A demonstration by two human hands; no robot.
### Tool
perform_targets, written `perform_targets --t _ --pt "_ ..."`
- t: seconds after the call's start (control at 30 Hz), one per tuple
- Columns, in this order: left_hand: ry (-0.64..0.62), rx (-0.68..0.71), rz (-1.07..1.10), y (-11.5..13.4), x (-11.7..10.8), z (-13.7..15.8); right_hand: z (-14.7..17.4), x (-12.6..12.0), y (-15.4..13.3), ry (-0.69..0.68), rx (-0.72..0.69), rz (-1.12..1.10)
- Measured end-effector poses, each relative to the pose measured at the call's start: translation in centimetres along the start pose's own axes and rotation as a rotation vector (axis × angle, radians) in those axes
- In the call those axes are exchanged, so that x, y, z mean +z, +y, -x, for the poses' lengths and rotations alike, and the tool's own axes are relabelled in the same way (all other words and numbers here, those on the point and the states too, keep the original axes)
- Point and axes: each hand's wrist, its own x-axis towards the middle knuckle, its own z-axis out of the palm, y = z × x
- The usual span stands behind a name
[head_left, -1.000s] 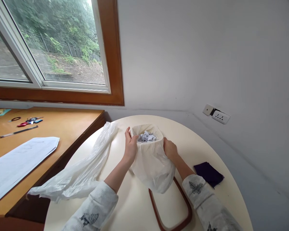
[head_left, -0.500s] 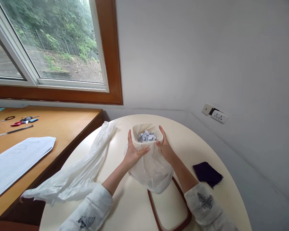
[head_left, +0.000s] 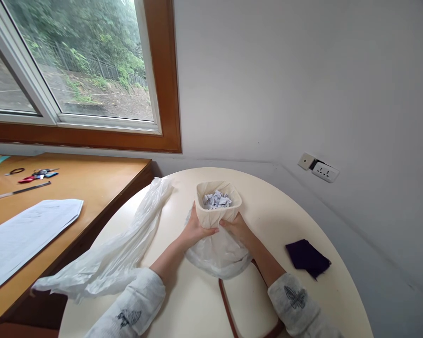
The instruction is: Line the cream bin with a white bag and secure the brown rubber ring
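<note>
A small wastebasket point(head_left: 201, 217) stands on the round table, lined with a thin white trash bag point(head_left: 218, 256) whose edge is folded over the rim and hangs loosely down the outside. Crumpled paper point(head_left: 217, 200) lies inside. My left hand point(head_left: 194, 228) is wrapped round the near left side below the rim, gripping the bag. On the near right, my right hand point(head_left: 238, 227) grips the bag the same way, thumbs close together at the front. A brown rounded frame point(head_left: 226, 305) lies flat on the table just in front, partly hidden by my right forearm and the bag.
A second, crumpled white plastic bag point(head_left: 127, 249) stretches along the table's left side. Folded dark purple cloth point(head_left: 308, 258) lies at the right. On the wooden desk point(head_left: 102, 188) are paper sheets point(head_left: 31, 234), a pen point(head_left: 21, 190) and keys point(head_left: 40, 174). A wall borders the table's back.
Both hands have slid down from the wastebasket's rim to just below it. The bag now lies smoother over the rim, and its loose part has drawn up slightly.
</note>
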Motion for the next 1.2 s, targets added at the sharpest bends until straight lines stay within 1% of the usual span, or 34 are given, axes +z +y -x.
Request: perform_targets --t 0.1,0.17,0.3,0.37,0.43,0.5,0.53,0.63,0.67,0.7,0.77,0.83,0.97,1.03,1.13,1.2 --pt "-0.051 0.078 -0.045 -0.4 -0.4 0.0 0.1 -0.4 0.0 -0.053 0.028 0.055" --pt "-0.065 0.102 -0.086 -0.6 -0.6 0.0 0.3 -1.1 -0.1 -0.101 0.052 0.114" --pt "-0.083 0.075 -0.150 -0.7 -1.0 0.1 0.6 -3.5 -1.0 -0.180 0.177 0.251" --pt "-0.113 0.027 -0.168 -0.6 -1.3 0.2 0.7 -4.7 -2.0 -0.234 0.220 0.232" --pt "-0.152 -0.017 -0.186 -0.5 -1.5 0.2 0.6 -5.8 -3.3 -0.260 0.221 0.170" --pt "-0.190 -0.041 -0.212 -0.5 -1.7 0.2 0.3 -6.4 -4.6 -0.224 0.206 0.099" --pt "-0.197 -0.041 -0.229 -0.6 -1.7 0.2 0.0 -6.5 -5.3 -0.172 0.193 0.065" --pt "-0.211 -0.003 -0.301 -1.2 -1.8 0.1 -1.1 -6.1 -6.9 0.039 0.135 0.043" --pt "-0.216 0.014 -0.343 -1.4 -1.7 0.1 -1.6 -5.7 -7.2 0.094 0.120 0.071" --pt "-0.225 0.029 -0.395 -1.6 -1.7 0.1 -2.2 -5.3 -7.3 0.121 0.117 0.108" --pt "-0.249 0.047 -0.493 -2.0 -1.7 0.0 -3.3 -4.4 -7.2 0.122 0.132 0.162" --pt "-0.266 0.053 -0.551 -2.3 -1.7 0.0 -4.3 -3.6 -6.5 0.110 0.169 0.147" --pt "-0.281 0.051 -0.590 -2.5 -1.6 0.1 -5.1 -2.5 -4.7 0.113 0.313 -0.034" --pt "-0.281 0.049 -0.606 -2.5 -1.6 0.1 -5.1 -2.1 -3.7 0.107 0.378 -0.079" --pt "-0.278 0.042 -0.620 -2.4 -1.5 0.1 -4.7 -1.7 -2.1 0.115 0.402 -0.013" --pt "-0.272 0.036 -0.624 -2.3 -1.6 0.1 -4.3 -1.6 -1.0 0.154 0.352 0.103"
